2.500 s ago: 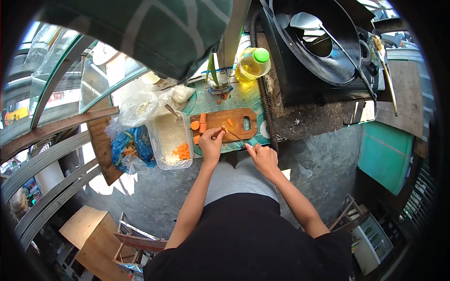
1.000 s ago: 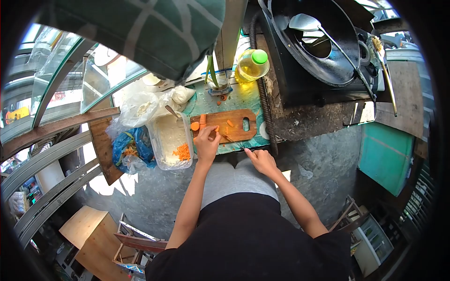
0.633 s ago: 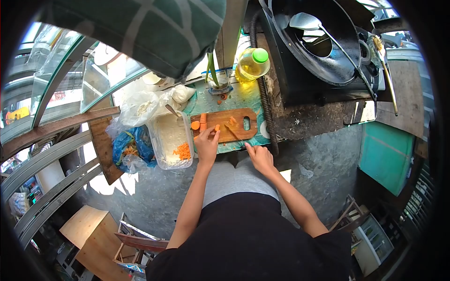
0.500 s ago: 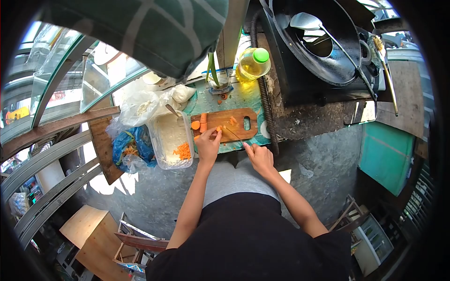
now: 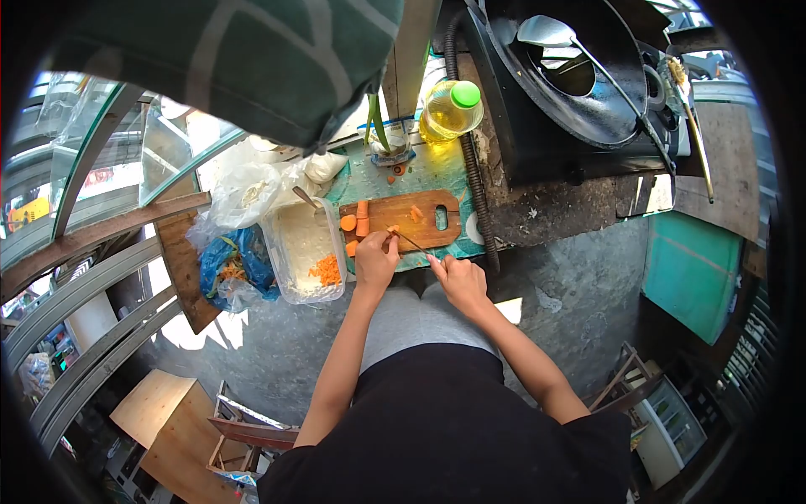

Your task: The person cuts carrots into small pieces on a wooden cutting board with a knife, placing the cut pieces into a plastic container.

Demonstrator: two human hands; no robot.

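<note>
My left hand (image 5: 377, 256) is closed on a small carrot piece (image 5: 393, 228), its fingertips pinched over the near side of the wooden cutting board (image 5: 395, 207). My right hand (image 5: 460, 279) grips a knife (image 5: 411, 243), whose blade points left and reaches the carrot by my left fingertips. Larger carrot chunks (image 5: 363, 220) lie at the board's left end, and small cut bits (image 5: 416, 213) rest near its middle. Left of my left hand stands a clear plastic tub (image 5: 283, 277) holding a pale mixture, diced carrot (image 5: 326, 270) and a spoon (image 5: 304, 196).
Behind the board are an oil bottle (image 5: 449, 113) with a green cap and a container with green stalks (image 5: 378, 126). A large wok (image 5: 537, 92) with a ladle-like spatula (image 5: 547, 34) sits on the stove at right. Plastic bags (image 5: 239, 265) lie left of the tub.
The knife blade has shifted slightly left and closer to my left fingertips, onto the carrot piece. Both hands stay over the board's near edge; the view has shifted a little.
</note>
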